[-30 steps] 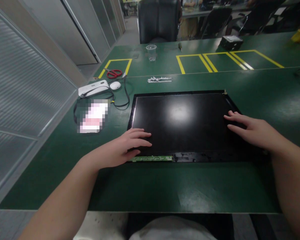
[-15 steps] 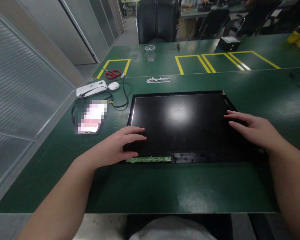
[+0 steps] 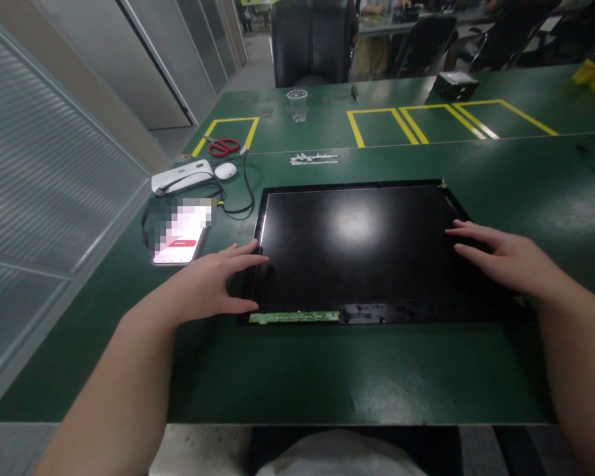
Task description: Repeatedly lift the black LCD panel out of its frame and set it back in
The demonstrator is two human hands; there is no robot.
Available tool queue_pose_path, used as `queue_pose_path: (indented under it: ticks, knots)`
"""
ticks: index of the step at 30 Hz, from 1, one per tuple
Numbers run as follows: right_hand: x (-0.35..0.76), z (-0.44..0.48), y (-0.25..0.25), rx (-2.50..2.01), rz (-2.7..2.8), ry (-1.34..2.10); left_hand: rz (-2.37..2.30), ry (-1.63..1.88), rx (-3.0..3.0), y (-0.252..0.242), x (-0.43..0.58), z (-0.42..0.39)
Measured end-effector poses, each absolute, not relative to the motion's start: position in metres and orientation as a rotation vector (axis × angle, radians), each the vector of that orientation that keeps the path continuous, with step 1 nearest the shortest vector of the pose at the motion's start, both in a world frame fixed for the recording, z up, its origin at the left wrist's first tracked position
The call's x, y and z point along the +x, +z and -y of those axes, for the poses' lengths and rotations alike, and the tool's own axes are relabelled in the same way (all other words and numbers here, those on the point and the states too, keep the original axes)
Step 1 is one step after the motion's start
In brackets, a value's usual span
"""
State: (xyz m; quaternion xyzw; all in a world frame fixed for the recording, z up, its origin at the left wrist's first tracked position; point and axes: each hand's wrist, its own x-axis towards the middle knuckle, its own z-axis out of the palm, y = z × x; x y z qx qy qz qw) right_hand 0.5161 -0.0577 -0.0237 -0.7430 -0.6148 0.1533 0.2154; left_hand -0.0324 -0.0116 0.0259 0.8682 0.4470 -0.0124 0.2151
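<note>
A flat black display panel in a dark frame lies on the green table in front of me. Along its near edge, on the left, runs a narrow green circuit board. My left hand is at the panel's left edge, fingers apart and thumb close to the near left corner. Over the right edge is my right hand, its fingers spread and pointing inward. Neither hand grips anything; whether the fingertips press on the panel I cannot tell.
Left of the panel lie a lit phone, a white power strip with black cable, a white mouse and red-handled scissors. Beyond are white strips, a clear plastic cup and a black box. A black chair stands opposite.
My left hand has drawn back to the left, from over the panel's surface to its left edge. The right hand and the panel stay nearly where they were.
</note>
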Motion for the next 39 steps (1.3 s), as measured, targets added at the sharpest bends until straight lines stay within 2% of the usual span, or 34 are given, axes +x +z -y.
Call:
queue_pose_path:
  ticks: [39]
  knots:
    - [0.519, 0.055, -0.028, -2.126, 1.582, 0.479, -1.284, -0.137, 2.391, 0.037, -0.014, 0.019]
